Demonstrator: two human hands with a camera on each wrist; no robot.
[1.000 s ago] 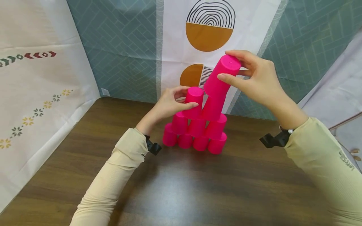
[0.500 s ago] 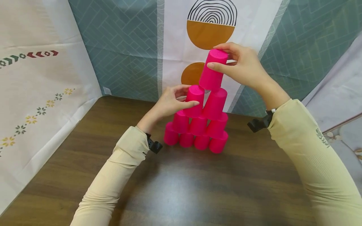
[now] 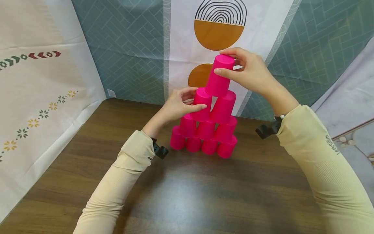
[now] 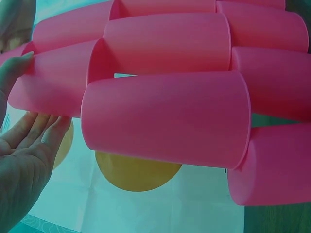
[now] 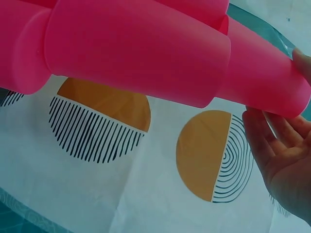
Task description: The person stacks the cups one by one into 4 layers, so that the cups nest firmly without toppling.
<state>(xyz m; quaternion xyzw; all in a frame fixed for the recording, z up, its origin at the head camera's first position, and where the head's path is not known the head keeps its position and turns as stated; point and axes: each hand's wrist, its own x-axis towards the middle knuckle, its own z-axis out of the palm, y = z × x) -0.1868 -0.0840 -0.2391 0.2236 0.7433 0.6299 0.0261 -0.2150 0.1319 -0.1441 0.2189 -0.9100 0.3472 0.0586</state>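
A pyramid of upturned pink cups [image 3: 204, 136] stands on the wooden table [image 3: 187, 195], with several cups in the bottom row, three above and two above those. My right hand [image 3: 223, 61] pinches the top cup [image 3: 218, 79] near its closed end; its rim meets the tops of the two cups below. My left hand [image 3: 197, 99] grips the left cup [image 3: 201, 105] of that pair with thumb in front and fingers behind. In the left wrist view my left hand [image 4: 43, 90] lies round that cup [image 4: 53, 82]. The right wrist view shows my right hand [image 5: 282, 92] at the top cup [image 5: 262, 77].
Patterned cloth hangs close behind the stack [image 3: 219, 32] and along the left side [image 3: 43, 97]; grey fabric lies at the right [image 3: 347, 107]. The dark table top stretches toward me in front of the cups. Black wrist mounts [image 3: 160, 151] sit on both sleeves.
My right hand has carried the tilted cup left and down to the top of the pyramid and turned it nearly upright. My left hand has kept its hold on the cup below.
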